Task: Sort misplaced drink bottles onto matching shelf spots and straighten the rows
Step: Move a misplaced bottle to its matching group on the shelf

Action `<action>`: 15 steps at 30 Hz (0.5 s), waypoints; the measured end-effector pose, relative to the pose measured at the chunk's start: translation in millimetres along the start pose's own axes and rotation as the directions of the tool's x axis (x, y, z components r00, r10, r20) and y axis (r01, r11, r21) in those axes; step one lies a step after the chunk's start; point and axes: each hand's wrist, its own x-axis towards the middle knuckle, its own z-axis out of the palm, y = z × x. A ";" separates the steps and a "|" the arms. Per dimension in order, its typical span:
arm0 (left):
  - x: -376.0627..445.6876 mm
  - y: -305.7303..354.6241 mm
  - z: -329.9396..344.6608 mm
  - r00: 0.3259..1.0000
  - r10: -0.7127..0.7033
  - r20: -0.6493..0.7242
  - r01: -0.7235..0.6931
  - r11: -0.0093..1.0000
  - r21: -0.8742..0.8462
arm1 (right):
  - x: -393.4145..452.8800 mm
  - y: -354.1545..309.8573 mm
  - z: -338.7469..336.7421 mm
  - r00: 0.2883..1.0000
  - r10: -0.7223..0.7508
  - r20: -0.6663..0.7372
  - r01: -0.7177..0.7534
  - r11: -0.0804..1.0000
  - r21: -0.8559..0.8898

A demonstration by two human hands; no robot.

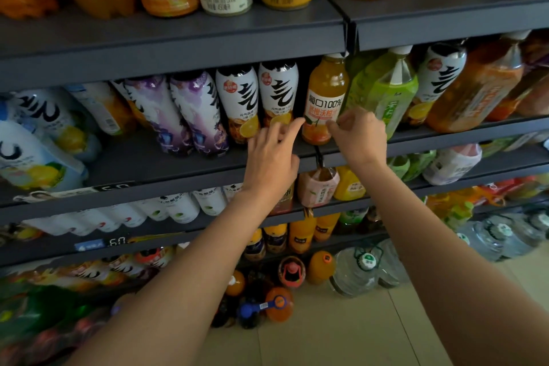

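Both hands, left hand and right hand, fingers loosely apart, should square the orange juice bottle at twelve o'clock, label forward.

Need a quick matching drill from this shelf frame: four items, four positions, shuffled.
Items:
1. orange juice bottle
2. green tea bottle
3. purple-label bottle
4. large water jug

Places:
A. on the floor
B. between the two hands
C. just right of the orange juice bottle
D. left of the white bottles with orange slices

Pairs: 1-B, 2-C, 3-D, 4-A
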 end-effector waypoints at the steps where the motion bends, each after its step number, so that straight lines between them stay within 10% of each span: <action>1: -0.2 0.9 -8.1 0.999 0.022 -0.044 -0.022 1.000 -0.007 | -5.0 -4.4 -6.0 0.998 -0.068 -0.012 0.069 0.998 0.014; 15: -32.1 -85.2 -209.4 0.917 -0.049 -0.397 0.069 0.997 0.036 | -39.3 -191.4 -61.0 0.773 -0.616 -0.153 0.634 0.737 0.235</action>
